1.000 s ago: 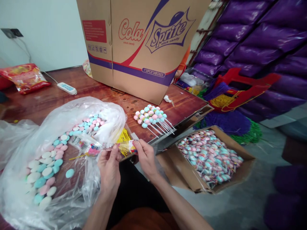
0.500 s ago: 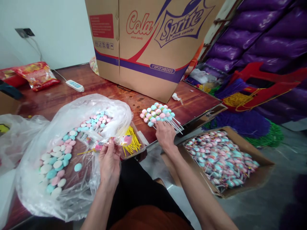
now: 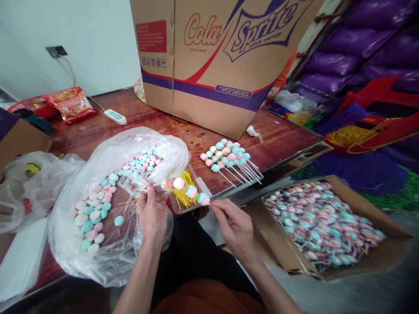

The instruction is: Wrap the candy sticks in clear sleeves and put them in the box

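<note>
My right hand (image 3: 234, 222) pinches the stick end of a marshmallow skewer (image 3: 190, 191) with pink, white, blue, green and orange pieces. The skewer points left toward my left hand (image 3: 153, 213), which pinches a clear printed wrapper (image 3: 168, 183). The skewer's tip is at the wrapper, but I cannot tell how far inside it is. A gold twist tie (image 3: 127, 202) sticks out left of my left fingers. More marshmallow skewers (image 3: 225, 153) lie side by side on the table, sticks toward me. Between them and my left hand, gold twist ties (image 3: 186, 200) fill a shallow clear tray.
A large clear plastic bag (image 3: 111, 268) lies around loose pastel marshmallows (image 3: 88, 224) and flat wrappers (image 3: 131, 182). An open carton (image 3: 353, 272) of wrapped skewers stands low at right. A tall cardboard box (image 3: 196, 98) stands behind; a power strip (image 3: 115, 116) lies at back left.
My right hand has lifted one skewer from the group and brought it left and toward me, up to the wrapper in my left hand. The view has shifted slightly left.
</note>
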Available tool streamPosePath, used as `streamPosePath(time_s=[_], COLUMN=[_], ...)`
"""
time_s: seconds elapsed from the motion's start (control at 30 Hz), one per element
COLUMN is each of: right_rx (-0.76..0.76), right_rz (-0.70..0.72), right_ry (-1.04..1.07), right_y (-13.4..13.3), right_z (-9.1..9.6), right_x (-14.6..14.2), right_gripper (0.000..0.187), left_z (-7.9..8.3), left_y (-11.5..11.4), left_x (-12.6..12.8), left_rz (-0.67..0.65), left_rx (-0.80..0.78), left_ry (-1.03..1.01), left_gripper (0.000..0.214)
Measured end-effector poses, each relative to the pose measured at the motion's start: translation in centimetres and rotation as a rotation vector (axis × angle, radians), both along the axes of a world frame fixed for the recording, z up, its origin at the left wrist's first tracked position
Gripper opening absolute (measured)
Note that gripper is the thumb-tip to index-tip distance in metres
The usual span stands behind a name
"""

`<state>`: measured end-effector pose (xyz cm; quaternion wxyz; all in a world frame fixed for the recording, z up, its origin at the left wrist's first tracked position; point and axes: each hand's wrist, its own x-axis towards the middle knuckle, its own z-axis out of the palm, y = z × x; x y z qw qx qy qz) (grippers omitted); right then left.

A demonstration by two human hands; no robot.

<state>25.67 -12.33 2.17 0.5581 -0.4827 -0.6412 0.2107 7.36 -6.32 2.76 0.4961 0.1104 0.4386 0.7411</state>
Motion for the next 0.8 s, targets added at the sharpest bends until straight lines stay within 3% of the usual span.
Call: streamPosePath(time_s=[0.2,0.37,0.63,0.8], right_rx=[0.027,0.041,-0.083,-0.109], right_rz=[0.028,0.088,0.181,0.143], right_ry=[-0.159,-0.295,-0.149,-0.108], right_y=[0.1,0.2,0.4,0.4], right_z=[0.0,0.8,0.4,0.2], right_x=[1.2,2.1,1.9,1.1], right_gripper=[0.015,0.016,0.013,0.011], left_z=[0.0,0.0,-0.9,-1.3], left_y=[-0.1,-0.3,-0.5,-0.7], left_x=[-0.7,-1.4,-2.2,-1.6], left_rz=[-0.047,-0.075,-0.168,-0.219], left_rx=[0.015,0.029,0.033,0.026], left_ry=[0.052,0.274,0.435,0.501], left_gripper=[0.031,0.034,0.033,0.032])
